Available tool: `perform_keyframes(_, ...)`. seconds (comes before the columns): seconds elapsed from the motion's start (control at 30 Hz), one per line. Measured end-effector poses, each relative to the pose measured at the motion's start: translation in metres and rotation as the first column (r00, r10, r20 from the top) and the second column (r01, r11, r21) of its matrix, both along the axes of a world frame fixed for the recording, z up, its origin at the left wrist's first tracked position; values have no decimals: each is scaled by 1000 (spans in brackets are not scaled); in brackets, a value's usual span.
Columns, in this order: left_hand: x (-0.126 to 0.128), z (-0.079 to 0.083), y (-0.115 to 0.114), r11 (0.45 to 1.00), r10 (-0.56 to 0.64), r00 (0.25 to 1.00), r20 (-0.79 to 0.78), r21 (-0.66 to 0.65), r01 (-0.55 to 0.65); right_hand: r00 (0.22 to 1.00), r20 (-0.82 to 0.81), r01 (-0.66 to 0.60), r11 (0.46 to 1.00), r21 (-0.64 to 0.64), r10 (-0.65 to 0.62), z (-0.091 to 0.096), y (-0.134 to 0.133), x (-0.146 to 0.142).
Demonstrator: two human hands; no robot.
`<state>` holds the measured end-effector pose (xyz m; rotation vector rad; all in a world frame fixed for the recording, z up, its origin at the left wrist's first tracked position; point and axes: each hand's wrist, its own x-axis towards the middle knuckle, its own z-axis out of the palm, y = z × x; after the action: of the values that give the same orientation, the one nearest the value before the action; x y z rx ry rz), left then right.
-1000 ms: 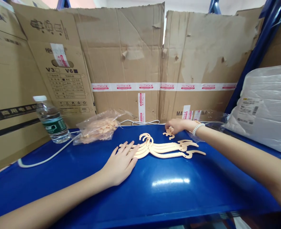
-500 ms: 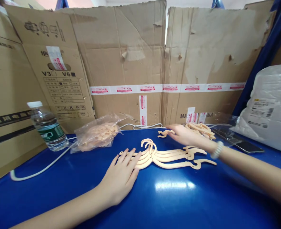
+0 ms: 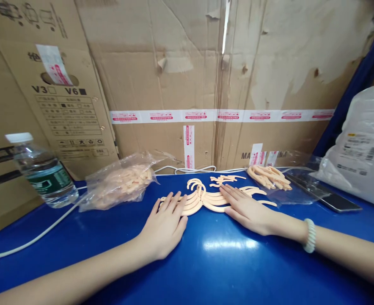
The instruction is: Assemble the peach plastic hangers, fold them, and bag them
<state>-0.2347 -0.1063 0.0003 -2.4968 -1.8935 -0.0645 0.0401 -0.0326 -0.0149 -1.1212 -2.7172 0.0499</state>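
Observation:
Several cream-coloured hangers (image 3: 213, 199) lie fanned together on the blue table (image 3: 187, 262), their hooks pointing away from me. My left hand (image 3: 166, 224) rests flat over their left arms, fingers spread out. Over the right arms lies my right hand (image 3: 250, 209), palm down with its fingers stretched out. Just behind the hangers are several small loose cream pieces (image 3: 218, 181). More cream hanger parts (image 3: 266, 176) sit behind my right hand, partly in clear plastic. What lies beneath both palms is hidden.
At the left stand a water bottle (image 3: 45, 173) and a clear bag of cream pieces (image 3: 120, 182), with a white cable (image 3: 31, 241) in front. A phone (image 3: 336, 201) and a white wrapped bundle (image 3: 358, 144) are at right. Cardboard (image 3: 161, 84) walls the back.
My right hand has come down and toward me from the loose pieces onto the hangers' right arms. My left hand stays on the left arms. The view has tilted slightly downward.

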Motion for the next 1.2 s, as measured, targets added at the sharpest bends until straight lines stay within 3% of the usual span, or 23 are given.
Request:
perform_keyframes(0.23, -1, -4, 24, 1000, -9, 999, 34, -1, 9, 1000, 31, -6, 1000, -27, 7, 3, 19, 1)
perform_keyframes(0.33, -4, -3, 22, 999, -38, 996, 76, 39, 35, 999, 32, -23, 999, 46, 22, 4, 15, 2)
perform_keyframes(0.4, -8, -1, 14, 983, -147, 983, 112, 124, 133, 998, 23, -64, 987, 146, 61, 5, 6, 0)
perform_keyframes(0.47, -14, 3, -1, 918, -374, 918, 133, 197, 345, 990, -6, -133, 965, 228, 138, 9, -7, -4)
perform_keyframes(0.53, -20, 7, -17, 791, -604, 788, 118, 209, 575, 972, -52, -210, 945, 251, 230, 13, -22, -10)
perform_keyframes(0.6, -24, 11, -31, 724, -688, 718, 105, 182, 666, 949, -94, -272, 931, 243, 301, 17, -35, -17)
perform_keyframes(0.73, -25, 15, -42, 718, -696, 698, 166, 181, 672, 913, -78, -387, 911, 146, 400, 18, -50, -24)
perform_keyframes(0.87, -24, 13, -38, 719, -694, 689, 210, 147, 680, 917, -69, -390, 919, 58, 394, 14, -49, -23)
perform_keyframes(1.2, -26, 8, -38, 718, -692, 683, 232, 126, 684, 910, -30, -411, 909, 66, 414, 13, -47, -20)
